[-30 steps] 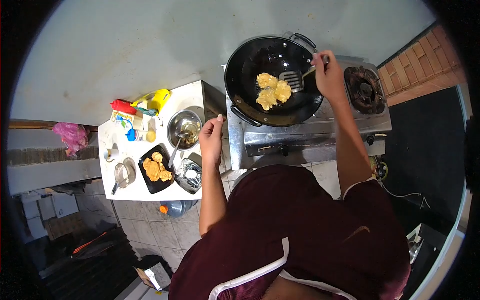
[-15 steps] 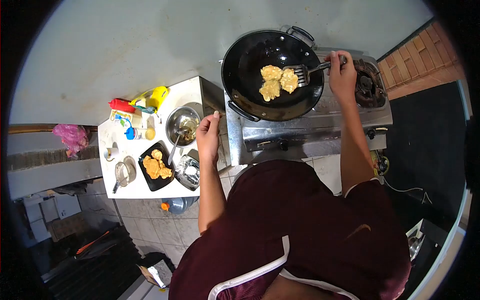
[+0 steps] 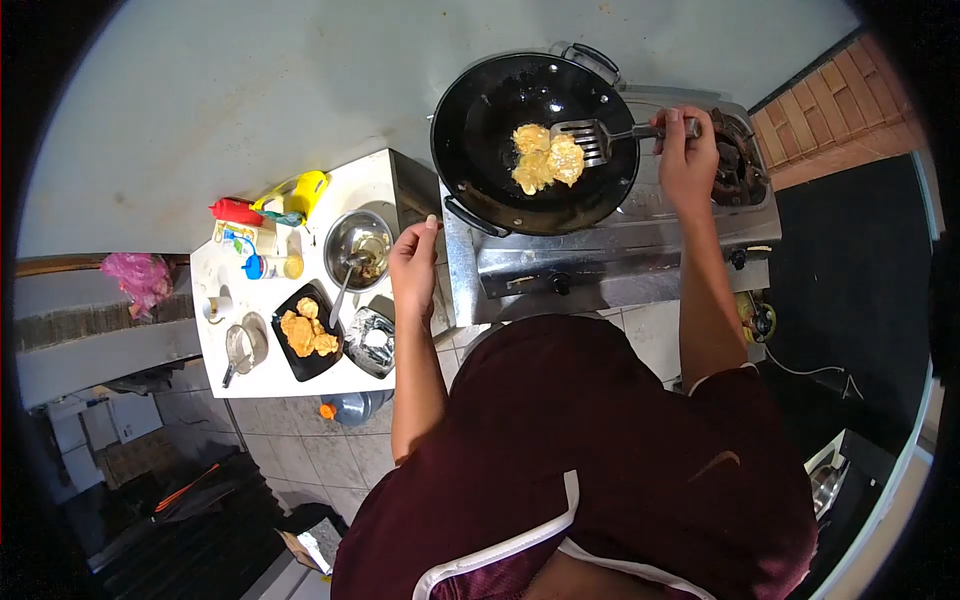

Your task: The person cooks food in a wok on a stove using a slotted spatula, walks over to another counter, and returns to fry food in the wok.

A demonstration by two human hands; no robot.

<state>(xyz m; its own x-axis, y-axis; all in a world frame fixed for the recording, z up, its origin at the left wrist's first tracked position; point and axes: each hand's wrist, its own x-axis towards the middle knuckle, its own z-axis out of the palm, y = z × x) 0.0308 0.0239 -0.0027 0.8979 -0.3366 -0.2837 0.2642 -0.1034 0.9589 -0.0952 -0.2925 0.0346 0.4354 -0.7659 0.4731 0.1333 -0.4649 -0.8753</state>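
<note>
— Grey wall (image 3: 270, 90) behind, steel stove (image 3: 640, 265) in front of you: where's the food?

— Three fritters (image 3: 543, 163) lie touching near the middle of your one wok (image 3: 480, 130). Your one slotted spatula (image 3: 594, 143) meets them on the side nearest your right hand (image 3: 688, 155); whether its blade is beneath, I can't tell.

— And your fingers?

— Your right fingers are clamped on the spatula. Your left hand (image 3: 413, 262) hovers between the stove and the counter (image 3: 362, 185), fingers curled together, nothing visible in them.

— What could go wrong?

— You could tear a fritter if you push while they cling together. A quick flick might splash hot oil at your right hand, and a hard shove might slide the wok, since your left isn't steadying it.

— What else, counted?

— One bare burner (image 3: 735, 175) beside the wok. On the counter: one black plate (image 3: 305, 369) with at least three fried pieces (image 3: 298, 335), one steel bowl (image 3: 350, 225) with one spoon (image 3: 341, 297), one strainer (image 3: 245, 345), one red bottle (image 3: 235, 210).
</note>
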